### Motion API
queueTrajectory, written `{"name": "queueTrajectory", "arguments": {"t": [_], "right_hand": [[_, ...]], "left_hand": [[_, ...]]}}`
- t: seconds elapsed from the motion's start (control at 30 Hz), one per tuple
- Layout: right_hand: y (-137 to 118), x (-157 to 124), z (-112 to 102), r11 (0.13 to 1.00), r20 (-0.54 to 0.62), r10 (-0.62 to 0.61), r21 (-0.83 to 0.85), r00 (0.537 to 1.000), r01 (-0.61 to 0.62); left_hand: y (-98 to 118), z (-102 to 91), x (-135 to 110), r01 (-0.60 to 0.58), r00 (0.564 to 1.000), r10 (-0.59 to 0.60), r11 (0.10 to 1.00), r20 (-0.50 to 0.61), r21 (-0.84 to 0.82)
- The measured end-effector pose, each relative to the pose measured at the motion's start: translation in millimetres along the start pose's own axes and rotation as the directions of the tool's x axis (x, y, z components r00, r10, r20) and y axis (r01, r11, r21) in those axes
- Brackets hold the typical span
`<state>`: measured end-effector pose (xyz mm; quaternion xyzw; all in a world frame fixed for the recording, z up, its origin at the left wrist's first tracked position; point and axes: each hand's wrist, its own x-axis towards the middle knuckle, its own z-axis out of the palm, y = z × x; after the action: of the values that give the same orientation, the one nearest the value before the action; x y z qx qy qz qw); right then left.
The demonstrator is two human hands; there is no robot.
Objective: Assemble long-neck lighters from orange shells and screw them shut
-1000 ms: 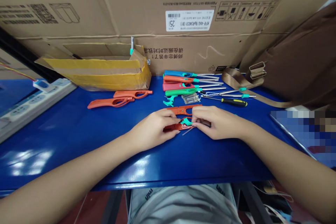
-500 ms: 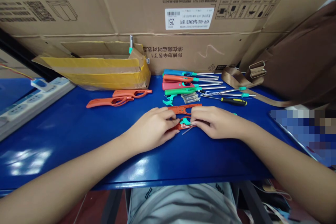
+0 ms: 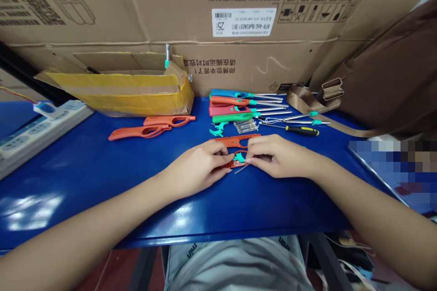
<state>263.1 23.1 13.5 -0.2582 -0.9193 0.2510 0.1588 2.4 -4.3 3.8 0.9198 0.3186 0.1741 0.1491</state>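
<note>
My left hand (image 3: 200,166) is closed on the left end of an orange lighter casing half (image 3: 232,164), whose inside faces up. A teal trigger (image 3: 239,158) and a thin white wire lie in that half. The thumb and forefinger of my right hand (image 3: 278,157) pinch at the trigger's right edge; the fingers partly hide the contact. Just behind both hands rests another orange casing half (image 3: 235,141). A thin clear tube (image 3: 241,169) sticks out below the held half.
Behind are several assembled lighters (image 3: 232,109), loose teal triggers (image 3: 218,128), small clear parts (image 3: 246,126) and a screwdriver (image 3: 302,130). Two orange casings (image 3: 139,132) lie left, before a taped carton (image 3: 119,95). A power strip (image 3: 37,132) stands far left.
The view has shifted slightly. Both hands keep their places at the casing half, with my right fingertips moved only a little around the teal trigger.
</note>
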Motion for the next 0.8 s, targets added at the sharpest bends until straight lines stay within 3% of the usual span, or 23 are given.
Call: {"name": "queueTrajectory", "arguments": {"t": [0.23,0.67,0.8], "right_hand": [[1.8,3.4,4.1,0.997,-0.068,0.070,0.030,0.995,-0.068],[-1.1,1.6,-1.5,0.999,0.022,-0.003,0.051,1.000,0.002],[-5.6,1.8,-0.5,0.999,-0.001,0.050,-0.013,0.999,-0.050]], "left_hand": [[0.8,-0.5,1.4,0.009,1.000,-0.009,1.000,0.011,0.009],[2.4,-2.9,-0.4,0.016,0.999,-0.015,1.000,0.041,-0.022],[2.8,-2.3,0.2,0.018,0.999,-0.017,0.999,0.032,-0.027]]}}
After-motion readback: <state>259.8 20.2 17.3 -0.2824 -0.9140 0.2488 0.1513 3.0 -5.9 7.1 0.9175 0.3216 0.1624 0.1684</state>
